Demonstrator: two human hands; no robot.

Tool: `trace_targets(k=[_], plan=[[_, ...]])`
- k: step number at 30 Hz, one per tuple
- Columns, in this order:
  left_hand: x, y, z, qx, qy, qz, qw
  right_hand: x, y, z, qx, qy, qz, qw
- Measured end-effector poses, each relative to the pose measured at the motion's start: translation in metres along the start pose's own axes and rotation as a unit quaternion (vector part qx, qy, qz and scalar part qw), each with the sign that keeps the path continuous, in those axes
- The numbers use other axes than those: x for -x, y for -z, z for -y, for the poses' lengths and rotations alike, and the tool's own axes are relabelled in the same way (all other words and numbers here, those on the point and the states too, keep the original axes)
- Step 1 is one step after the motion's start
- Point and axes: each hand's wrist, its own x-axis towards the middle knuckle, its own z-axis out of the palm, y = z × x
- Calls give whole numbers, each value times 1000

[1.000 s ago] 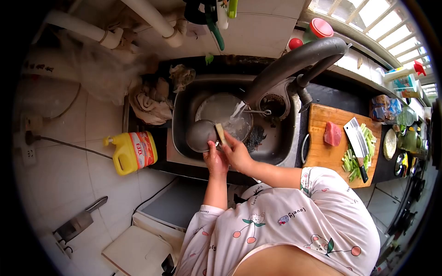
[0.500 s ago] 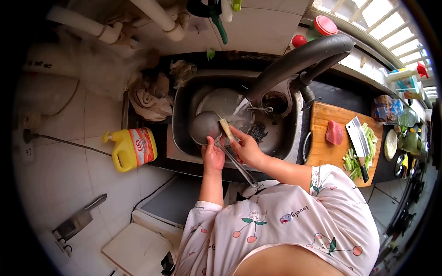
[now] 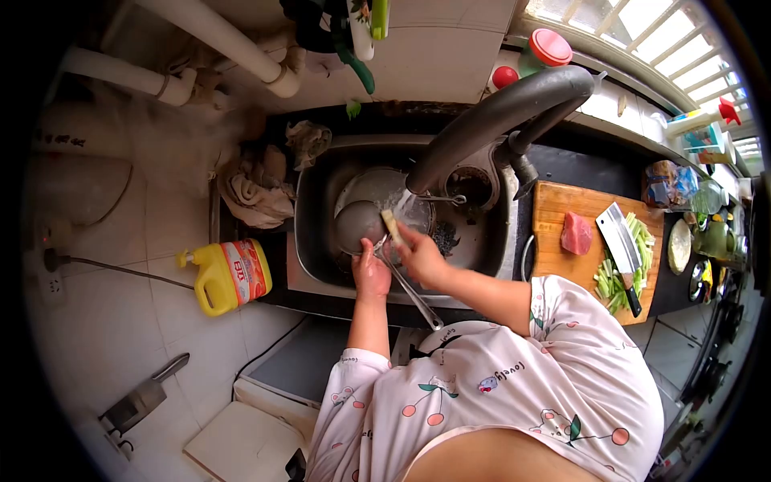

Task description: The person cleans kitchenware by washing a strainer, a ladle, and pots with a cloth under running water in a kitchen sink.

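My left hand [image 3: 372,271] is closed around a metal ladle [image 3: 360,227] close to its round bowl. The ladle's long handle slants down across the front edge of the sink [image 3: 301,271]. In my right hand [image 3: 422,259] is a small pale yellow sponge [image 3: 390,225], held at the right edge of the ladle's bowl. Beneath the ladle, a round pan [image 3: 351,193] sits in the sink. Water [image 3: 399,201] runs from the dark faucet [image 3: 514,108] just behind the sponge.
To the right, a wooden cutting board [image 3: 554,277] bears a piece of meat [image 3: 576,233], cut greens [image 3: 638,241] and a cleaver [image 3: 617,237]. A yellow detergent jug [image 3: 229,275] stands left of the sink, below crumpled rags [image 3: 253,193]. The faucet arches over the sink.
The view has shifted slightly, so the sink and faucet appear lower and farther left. The sponge stays against the ladle's edge, with my right hand turned a little. Both grips are unchanged.
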Motion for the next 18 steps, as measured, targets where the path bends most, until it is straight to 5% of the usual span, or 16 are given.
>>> trace_targets(k=[4,9,15,18], plan=[[3,-1,4,12,14,35,999,-45,15,20,-42,-105,25,993],[-5,1,1,20,15,40,999,-15,6,-11,8,12,10,1000],[-4,16,-10,-12,65,31,997,-20,18,-18,25,-19,13,999],[1,10,-4,-27,68,23,997,-36,26,11,15,-118,33,992]])
